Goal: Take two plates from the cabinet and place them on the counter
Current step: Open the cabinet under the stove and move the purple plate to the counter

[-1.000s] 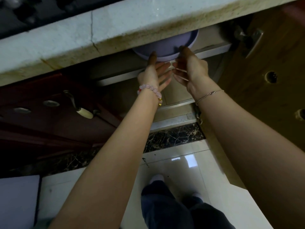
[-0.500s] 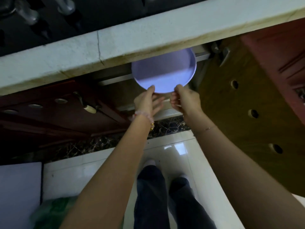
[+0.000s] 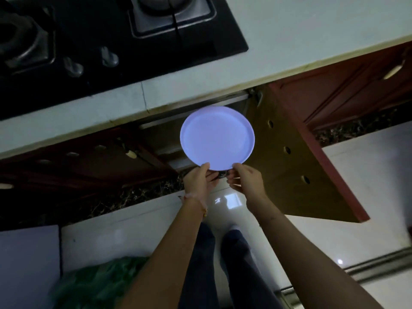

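Observation:
A round lilac plate [image 3: 217, 138] is held level in front of the open cabinet, below the counter's front edge [image 3: 200, 97]. My left hand [image 3: 199, 178] grips its near rim from the left, thumb on top. My right hand [image 3: 245, 180] grips the near rim from the right. Whether a second plate lies under the lilac plate cannot be told. The cabinet interior [image 3: 156, 134] behind the plate is dark, and its contents are hidden.
The cabinet door [image 3: 296, 166] stands open to the right of the plate. A black gas hob [image 3: 111, 36] with two knobs takes up the counter's left part; pale counter [image 3: 312, 30] lies to its right. A green bag [image 3: 95, 284] sits on the floor by my legs.
Both hands have drawn the plate out from under the counter edge and toward me; it now shows whole. The view has tilted up, revealing the hob and counter top.

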`<state>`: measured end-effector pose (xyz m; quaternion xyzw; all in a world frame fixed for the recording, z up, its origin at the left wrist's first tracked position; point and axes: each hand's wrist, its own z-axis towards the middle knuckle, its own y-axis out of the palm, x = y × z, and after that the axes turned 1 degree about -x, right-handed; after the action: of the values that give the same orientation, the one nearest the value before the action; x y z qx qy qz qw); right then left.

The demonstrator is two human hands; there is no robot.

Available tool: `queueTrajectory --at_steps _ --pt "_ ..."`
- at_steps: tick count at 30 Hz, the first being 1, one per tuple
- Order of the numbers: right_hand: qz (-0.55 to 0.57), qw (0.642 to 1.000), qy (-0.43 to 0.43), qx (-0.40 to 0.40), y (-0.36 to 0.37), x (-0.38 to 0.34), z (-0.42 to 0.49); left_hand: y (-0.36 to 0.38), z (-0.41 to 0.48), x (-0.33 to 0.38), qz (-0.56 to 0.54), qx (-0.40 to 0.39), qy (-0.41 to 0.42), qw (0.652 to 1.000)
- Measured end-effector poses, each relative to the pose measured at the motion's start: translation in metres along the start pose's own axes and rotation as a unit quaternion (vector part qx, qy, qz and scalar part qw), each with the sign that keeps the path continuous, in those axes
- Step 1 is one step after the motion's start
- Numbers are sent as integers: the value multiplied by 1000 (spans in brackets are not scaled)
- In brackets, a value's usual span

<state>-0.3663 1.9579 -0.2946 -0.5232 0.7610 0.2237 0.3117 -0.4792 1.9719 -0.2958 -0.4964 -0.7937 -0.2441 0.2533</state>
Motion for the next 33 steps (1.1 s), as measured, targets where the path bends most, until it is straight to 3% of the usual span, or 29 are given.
queueTrajectory --at_steps 9,20,33 --pt "116 993 18 -26 -20 -18 -41 -9 -49 17 21 -23 6 999" --pt "140 989 -29 -23 -34 -25 -82 -18 -82 32 72 -140 41 987" --pt "245 957 -116 104 -25 -46 -111 3 -63 91 155 -348 25 924"
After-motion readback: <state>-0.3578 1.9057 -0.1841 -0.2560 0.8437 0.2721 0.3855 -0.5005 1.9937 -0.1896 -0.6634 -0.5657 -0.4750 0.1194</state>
